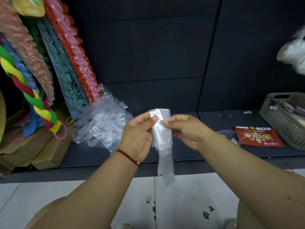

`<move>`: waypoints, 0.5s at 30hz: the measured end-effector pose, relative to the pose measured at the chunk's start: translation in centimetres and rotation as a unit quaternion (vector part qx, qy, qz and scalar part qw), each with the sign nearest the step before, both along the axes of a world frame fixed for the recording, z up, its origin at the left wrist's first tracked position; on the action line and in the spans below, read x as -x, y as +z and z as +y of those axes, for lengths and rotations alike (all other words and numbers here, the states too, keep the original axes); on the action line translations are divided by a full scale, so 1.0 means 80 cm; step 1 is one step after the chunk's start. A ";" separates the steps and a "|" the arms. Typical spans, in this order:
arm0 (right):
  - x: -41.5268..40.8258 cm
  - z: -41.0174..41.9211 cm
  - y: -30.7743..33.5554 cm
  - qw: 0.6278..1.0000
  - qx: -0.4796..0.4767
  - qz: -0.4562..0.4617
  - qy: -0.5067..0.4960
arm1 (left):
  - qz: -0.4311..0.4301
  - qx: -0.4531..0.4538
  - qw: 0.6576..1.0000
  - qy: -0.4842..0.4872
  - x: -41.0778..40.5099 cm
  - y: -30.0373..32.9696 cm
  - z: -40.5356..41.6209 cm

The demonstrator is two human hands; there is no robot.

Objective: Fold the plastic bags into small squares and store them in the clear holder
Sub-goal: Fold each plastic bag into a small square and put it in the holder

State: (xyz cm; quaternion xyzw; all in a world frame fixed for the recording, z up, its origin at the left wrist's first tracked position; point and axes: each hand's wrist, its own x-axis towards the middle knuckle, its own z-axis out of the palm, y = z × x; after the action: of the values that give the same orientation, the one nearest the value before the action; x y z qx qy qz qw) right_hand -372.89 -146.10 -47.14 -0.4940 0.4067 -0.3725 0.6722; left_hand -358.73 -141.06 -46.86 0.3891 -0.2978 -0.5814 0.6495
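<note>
Upright between both hands hangs the long, narrow strip of folded clear plastic bag (162,138), its tail dangling. Left hand (138,134) and right hand (186,131) each pinch its upper end.

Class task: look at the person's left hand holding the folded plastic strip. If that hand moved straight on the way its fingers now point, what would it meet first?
The left hand points rightward, so beyond the plastic strip it grips, it would probably meet the right hand first; depth is uncertain.
</note>
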 end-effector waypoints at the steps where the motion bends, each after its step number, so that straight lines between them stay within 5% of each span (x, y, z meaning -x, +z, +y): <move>1: -0.001 0.000 0.000 1.000 0.003 -0.004 -0.004 | -0.003 0.000 1.000 0.003 0.000 0.000 -0.001; 10: -0.007 0.005 0.000 0.997 0.041 -0.039 -0.046 | -0.022 0.011 0.999 0.038 0.001 -0.002 -0.004; 15: -0.003 0.004 0.001 0.993 0.041 -0.060 -0.098 | -0.241 -0.047 0.969 0.002 0.005 -0.011 0.004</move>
State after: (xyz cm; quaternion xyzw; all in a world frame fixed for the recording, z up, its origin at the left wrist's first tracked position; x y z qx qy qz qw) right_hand -372.65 -145.81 -47.04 -0.4556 0.3963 -0.4816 0.6352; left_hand -359.15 -140.72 -47.75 0.5484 -0.4168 -0.4832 0.5405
